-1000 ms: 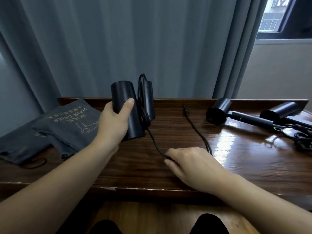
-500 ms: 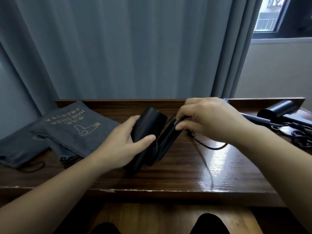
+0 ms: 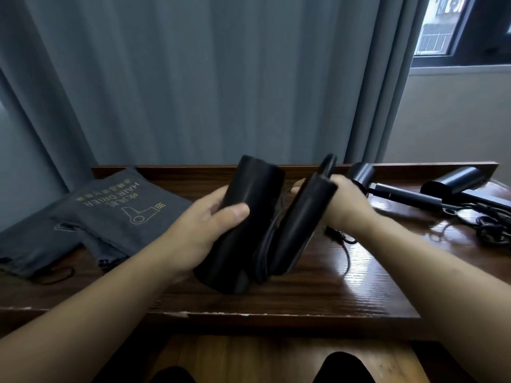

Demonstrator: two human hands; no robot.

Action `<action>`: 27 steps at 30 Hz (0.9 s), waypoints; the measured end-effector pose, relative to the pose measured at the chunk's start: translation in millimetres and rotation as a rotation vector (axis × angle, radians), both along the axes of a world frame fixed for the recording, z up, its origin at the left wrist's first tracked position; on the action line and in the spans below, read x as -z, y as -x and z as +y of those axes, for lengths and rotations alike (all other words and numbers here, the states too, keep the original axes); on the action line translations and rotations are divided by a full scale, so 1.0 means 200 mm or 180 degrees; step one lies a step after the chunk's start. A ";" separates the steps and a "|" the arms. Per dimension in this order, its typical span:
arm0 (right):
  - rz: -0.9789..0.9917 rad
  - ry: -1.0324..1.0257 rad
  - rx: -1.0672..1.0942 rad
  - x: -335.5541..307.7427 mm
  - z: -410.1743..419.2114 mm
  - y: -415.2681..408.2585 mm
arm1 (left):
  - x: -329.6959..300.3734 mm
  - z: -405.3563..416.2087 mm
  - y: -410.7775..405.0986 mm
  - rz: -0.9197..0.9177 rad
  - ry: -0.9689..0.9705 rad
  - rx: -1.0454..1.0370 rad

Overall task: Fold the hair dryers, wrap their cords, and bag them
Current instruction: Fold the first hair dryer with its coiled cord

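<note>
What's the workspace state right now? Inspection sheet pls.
Surface: glossy wooden table, worn front edge.
Job's things: folded hair dryer held above the table; two unfolded dryers at right; grey bags at left.
Clutter: nothing seen.
Grippers: left hand grips the dryer's barrel; right hand holds its handle, fingers hidden.
Cables: cord trails from the held dryer onto the table; tangled cords far right.
Surroundings: grey curtain, window.

A dark wooden table (image 3: 345,288) bears grey bags (image 3: 121,217) left, two hair dryers (image 3: 409,193) right.
</note>
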State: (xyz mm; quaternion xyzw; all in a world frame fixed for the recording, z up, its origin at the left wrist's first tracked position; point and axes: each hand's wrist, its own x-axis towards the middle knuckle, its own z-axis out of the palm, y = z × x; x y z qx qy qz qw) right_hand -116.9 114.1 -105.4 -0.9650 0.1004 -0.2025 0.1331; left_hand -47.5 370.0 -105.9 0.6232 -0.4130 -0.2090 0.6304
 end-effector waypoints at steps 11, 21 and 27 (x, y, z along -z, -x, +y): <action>0.0603 -0.0202 -0.0766 0.28 0.31 0.12 | -0.09 -0.10 -0.08 0.0463 0.0536 -0.1712; 0.0290 0.0972 -0.1018 0.19 0.39 0.23 | 0.08 -0.11 -0.13 -0.0800 -0.0165 -0.2460; 0.0688 0.1369 -0.1096 0.03 0.38 0.25 | 0.12 -0.12 -0.12 -0.1210 -0.0385 -0.2306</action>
